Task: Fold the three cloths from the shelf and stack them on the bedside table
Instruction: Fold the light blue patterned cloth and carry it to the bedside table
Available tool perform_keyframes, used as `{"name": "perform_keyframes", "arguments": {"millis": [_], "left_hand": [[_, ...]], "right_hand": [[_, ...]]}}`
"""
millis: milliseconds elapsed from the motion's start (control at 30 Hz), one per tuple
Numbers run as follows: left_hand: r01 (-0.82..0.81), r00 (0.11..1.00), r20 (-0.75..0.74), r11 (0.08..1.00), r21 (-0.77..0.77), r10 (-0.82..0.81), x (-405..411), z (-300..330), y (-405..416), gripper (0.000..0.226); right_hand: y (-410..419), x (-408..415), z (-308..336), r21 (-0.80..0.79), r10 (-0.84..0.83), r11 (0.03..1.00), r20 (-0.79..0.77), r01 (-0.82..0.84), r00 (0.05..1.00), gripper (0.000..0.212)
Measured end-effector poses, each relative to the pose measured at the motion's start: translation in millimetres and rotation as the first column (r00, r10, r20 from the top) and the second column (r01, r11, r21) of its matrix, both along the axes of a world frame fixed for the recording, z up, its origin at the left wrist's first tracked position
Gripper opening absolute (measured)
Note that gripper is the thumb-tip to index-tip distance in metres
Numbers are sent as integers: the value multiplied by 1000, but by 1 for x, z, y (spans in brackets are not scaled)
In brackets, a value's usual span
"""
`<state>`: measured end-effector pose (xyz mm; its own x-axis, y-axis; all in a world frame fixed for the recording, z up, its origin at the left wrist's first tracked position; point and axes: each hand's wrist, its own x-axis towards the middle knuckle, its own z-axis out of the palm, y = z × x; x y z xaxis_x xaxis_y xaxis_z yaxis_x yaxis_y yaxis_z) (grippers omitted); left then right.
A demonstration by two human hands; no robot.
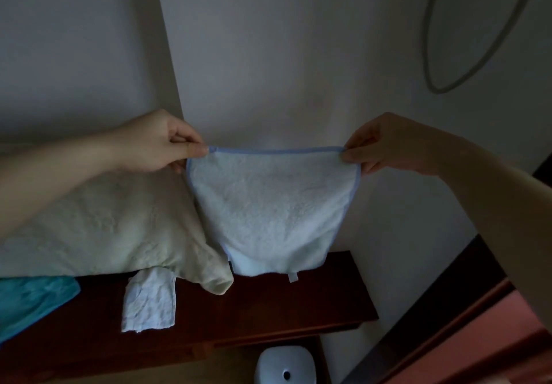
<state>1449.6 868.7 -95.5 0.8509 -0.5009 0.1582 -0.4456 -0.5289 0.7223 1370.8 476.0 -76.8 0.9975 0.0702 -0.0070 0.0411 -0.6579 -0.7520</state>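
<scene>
- Pale blue cloth (pixel 273 213) w/ blue trim hangs mid-frame, held up in front of the white wall (pixel 283 55).
- Left hand (pixel 158 141) pinches cloth's top left corner btwn thumb & fingertips (pixel 199 150); rest of cloth drops below.
- Right hand (pixel 385 144) pinches top right corner same way; top edge sags slightly btwn the two hands.
- Cloth's lower edge, w/ small tag, reaches the dark wood surface (pixel 268 303) at lower centre.
- White crumpled cloth (pixel 149 303) lies on that wood, lower left; teal cloth (pixel 33 300) at far left edge.
- Cream pillow (pixel 104 228) sits left, just beside the hanging cloth.
</scene>
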Motion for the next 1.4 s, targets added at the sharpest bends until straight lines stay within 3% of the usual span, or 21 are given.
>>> {"name": "perform_keyframes", "arguments": {"millis": [67,100,200,300,433,667,867,1033,1267,1333,1400], "left_hand": [[-3,1000,-23,1000,9,3,9,-1,1,39],[-20,999,-27,999,25,21,14,-4,-1,39],[-39,998,-41,996,85,42,39,-27,-10,6],[-41,999,-16,981,187,45,62,-54,-19,11],[-116,986,150,928,353,66,85,-93,-22,10],[-250,951,259,908,335,166,92,-142,-20,21],[-275,953,172,950,145,250,76,-173,-24,12],[-215,974,110,963,165,198,54,-205,-19,14],[-210,972,156,952,223,177,39,-253,-21,10],[-230,973,80,948,220,218,36,-263,-24,13],[-274,950,-113,952,132,290,32,-269,-29,14]], "right_hand": [[0,10,-1,-19,-4,1000,-20,4,1000,7],[0,17,-5,-31,-10,999,-40,9,999,9],[0,42,-29,-87,-43,996,-103,34,994,11],[2,67,-62,-130,-95,989,-146,76,985,13],[12,92,-110,-122,-180,979,-126,165,976,12],[18,117,-163,-130,-216,968,13,216,976,5],[19,111,-193,-99,-223,970,8,222,975,7],[12,94,-229,-244,-200,950,14,197,980,16],[9,75,-277,-276,-121,953,29,125,992,14],[9,70,-290,-198,-131,973,-51,119,990,12],[9,66,-299,-93,-152,986,-121,141,981,11]]}}
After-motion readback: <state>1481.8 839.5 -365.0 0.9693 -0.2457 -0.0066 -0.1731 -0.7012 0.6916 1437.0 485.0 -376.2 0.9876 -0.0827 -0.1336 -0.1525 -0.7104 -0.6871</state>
